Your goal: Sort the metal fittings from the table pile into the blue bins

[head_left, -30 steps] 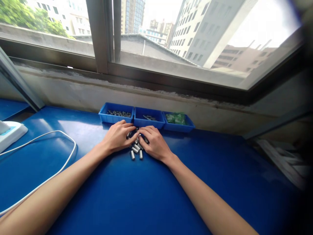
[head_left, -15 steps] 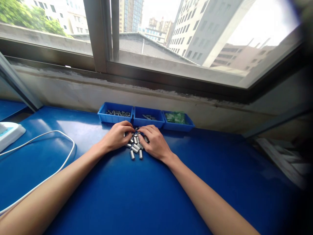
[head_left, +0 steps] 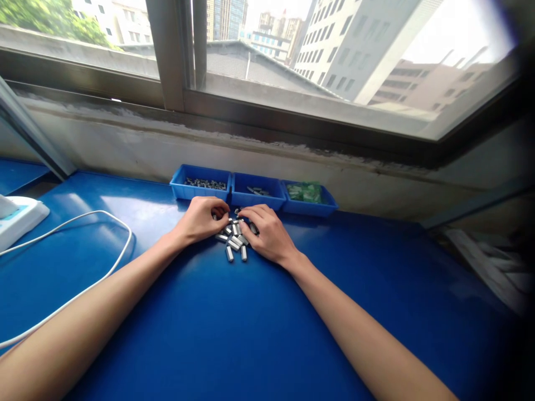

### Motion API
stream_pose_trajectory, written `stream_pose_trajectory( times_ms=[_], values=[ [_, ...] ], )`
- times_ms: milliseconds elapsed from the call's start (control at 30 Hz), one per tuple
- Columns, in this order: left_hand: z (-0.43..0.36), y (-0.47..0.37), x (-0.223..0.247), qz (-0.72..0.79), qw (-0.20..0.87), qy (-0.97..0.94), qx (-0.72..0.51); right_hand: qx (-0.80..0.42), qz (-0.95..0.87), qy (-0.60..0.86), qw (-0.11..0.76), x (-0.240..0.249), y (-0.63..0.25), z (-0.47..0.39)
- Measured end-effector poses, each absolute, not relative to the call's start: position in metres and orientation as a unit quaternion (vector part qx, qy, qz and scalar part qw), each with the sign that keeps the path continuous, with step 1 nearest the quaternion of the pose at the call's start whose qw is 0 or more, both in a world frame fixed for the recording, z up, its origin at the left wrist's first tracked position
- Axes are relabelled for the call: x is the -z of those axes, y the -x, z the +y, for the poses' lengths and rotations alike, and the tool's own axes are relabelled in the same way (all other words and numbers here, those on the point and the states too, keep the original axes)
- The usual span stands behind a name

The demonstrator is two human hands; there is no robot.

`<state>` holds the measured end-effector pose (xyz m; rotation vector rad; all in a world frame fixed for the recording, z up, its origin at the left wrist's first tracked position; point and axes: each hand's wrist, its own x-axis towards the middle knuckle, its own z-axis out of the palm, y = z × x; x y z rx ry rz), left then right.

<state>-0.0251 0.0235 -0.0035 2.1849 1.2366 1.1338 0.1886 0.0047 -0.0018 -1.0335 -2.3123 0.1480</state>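
Observation:
A loose pile of short, flat-sided silver metal pieces (head_left: 234, 242) lies on the blue table between my two hands. At the pile's left edge is my left hand (head_left: 204, 219), its fingers curled and the thumb and index tips close together. Whatever sits in that pinch is hidden. My right hand (head_left: 267, 231) rests over the right side of the pile, fingers bent forward, with a gap between thumb and index finger. Some pieces show beneath its fingers, and nothing is visibly gripped there. Small dark-looking pieces (head_left: 237, 211) lie between the fingertips.
Behind my hands, three blue bins stand in a row: the left bin (head_left: 178, 190) holds many small metal parts, the middle bin (head_left: 257, 200) a few metal pieces, the right bin (head_left: 311, 209) green packets. A white cable (head_left: 125, 253) and power strip (head_left: 25, 220) lie left.
The whole view has tilted slightly, so the table and bins appear higher. My left thumb and index finger have drawn closer together. The right hand stays over the pile.

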Motion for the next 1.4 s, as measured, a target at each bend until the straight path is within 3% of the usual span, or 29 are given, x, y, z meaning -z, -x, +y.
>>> stream_pose_trajectory(
  times_ms=[300,667,1000,1400],
  values=[
    [0.031,0.03,0.008,0.463,0.346,-0.681,-0.45,-0.061,-0.875,0.384,0.288,0.002,-0.189,0.005],
    [0.029,0.032,0.009,0.471,0.373,-0.641,-0.478,-0.062,-0.877,0.38,0.287,0.001,-0.189,0.004],
    [0.03,0.038,0.003,0.39,0.495,-0.464,-0.623,-0.063,-0.874,0.381,0.294,0.0,-0.189,0.004],
    [0.027,0.031,0.0,0.451,0.333,-0.463,-0.687,-0.061,-0.873,0.383,0.294,0.003,-0.189,0.005]
  ],
)
